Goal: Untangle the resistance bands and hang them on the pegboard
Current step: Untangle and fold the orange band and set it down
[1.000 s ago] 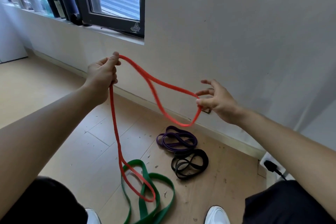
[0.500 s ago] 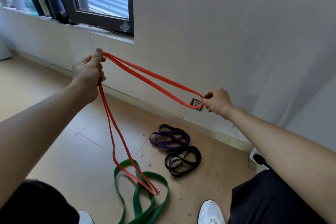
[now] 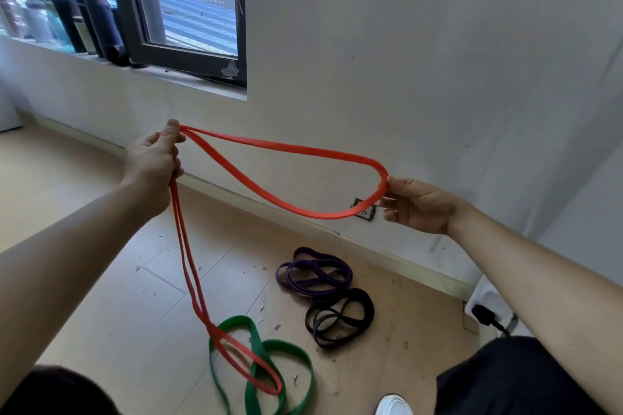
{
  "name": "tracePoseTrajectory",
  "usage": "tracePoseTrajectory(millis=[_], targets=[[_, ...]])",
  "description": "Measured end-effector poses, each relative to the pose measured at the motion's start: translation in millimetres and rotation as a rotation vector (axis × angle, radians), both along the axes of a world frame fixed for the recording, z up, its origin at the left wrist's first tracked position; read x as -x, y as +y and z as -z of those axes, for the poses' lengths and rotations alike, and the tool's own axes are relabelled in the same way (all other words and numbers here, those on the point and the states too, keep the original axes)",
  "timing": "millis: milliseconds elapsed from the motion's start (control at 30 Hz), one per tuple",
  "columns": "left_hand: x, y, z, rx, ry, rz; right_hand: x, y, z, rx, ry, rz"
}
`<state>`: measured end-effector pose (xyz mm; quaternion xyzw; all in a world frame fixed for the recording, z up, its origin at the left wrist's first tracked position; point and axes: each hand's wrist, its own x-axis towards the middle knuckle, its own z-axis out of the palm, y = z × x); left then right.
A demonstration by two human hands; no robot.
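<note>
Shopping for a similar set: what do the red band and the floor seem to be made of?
The red band looks like matte rubber or latex: a flat strip sagging in a soft curve between the left hand and right hand, no creases. The floor looks like pale wood or wood-look laminate, low sheen, with plank seams; which one cannot be told.

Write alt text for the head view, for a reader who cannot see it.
A person's left hand and right hand hold a red band spread into a loop between them, its lower end hanging down onto a green band on the floor. A purple band and a black band lie coiled nearer the wall.
</note>
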<state>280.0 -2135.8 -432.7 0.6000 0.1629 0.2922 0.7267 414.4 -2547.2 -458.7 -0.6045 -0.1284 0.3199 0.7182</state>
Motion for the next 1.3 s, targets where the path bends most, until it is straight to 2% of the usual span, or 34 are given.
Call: tracePoseTrajectory(millis=[133, 267, 433, 567, 800, 867, 967, 1067, 1300], targets=[[0.9, 2.4, 0.5, 0.014, 0.009, -0.007, -2.7, -6.1, 0.4, -0.113, 0.046, -0.104], [-0.2, 3.2, 1.4, 0.011, 0.006, 0.007, 0.0, -3.7, -1.6, -0.037, 0.066, -0.072], [-2.1, 4.6, 2.1, -0.007, -0.011, 0.052, 5.5, 4.8, 0.3, 0.219, -0.006, -0.013], [-0.3, -2.6, -2.9, -0.072, -0.02, 0.183, 2.4, 9.7, 12.0, 0.468, -0.116, 0.033], [8.1, -47.2, -21.7, -0.32, 0.032, 0.523, 16.4, 31.2, 15.1, 0.845, -0.387, -0.189], [8.0, -61.2, -23.4, -0.407, 0.062, 0.586, 24.4, 46.2, 7.0, 0.755, -0.464, -0.171], [6.0, -76.6, -23.3, -0.505, 0.088, 0.656, 42.2, 75.4, -11.9, 0.509, -0.542, -0.103], [4.5, -81.8, -22.4, -0.56, 0.103, 0.701, 60.7, 103.2, -26.9, 0.358, -0.627, -0.141], [5.6, -77.3, -19.0, -0.549, 0.122, 0.761, 73.4, 130.4, -35.6, 0.232, -0.665, -0.181]])
